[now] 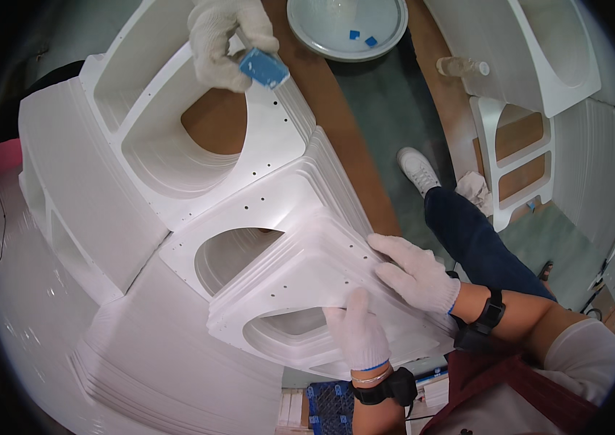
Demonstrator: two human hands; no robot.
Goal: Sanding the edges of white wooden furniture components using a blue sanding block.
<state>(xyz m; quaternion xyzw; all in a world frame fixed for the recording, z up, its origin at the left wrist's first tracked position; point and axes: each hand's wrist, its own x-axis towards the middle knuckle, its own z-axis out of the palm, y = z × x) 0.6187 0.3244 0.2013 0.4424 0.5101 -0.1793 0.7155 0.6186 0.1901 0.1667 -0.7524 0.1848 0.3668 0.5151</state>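
My gloved left hand is closed on a glossy white moulded panel, its thumb on top and its fingers at the rim of the oval opening. My gloved right hand holds the panel's outer right edge, with the thumb on the near side; its lower fingers are hidden. The panel sits at a slant over a stack of similar white panels. Small dark holes dot its face. At the top, another person's gloved hand grips a worn blue block above a neighbouring panel.
More nested white panels fill the left side. A pale round basin with small blue pieces stands at the top. On the right are a clear bottle, a crumpled cloth, an upright white frame and further panels. A leg with a white shoe extends across the floor.
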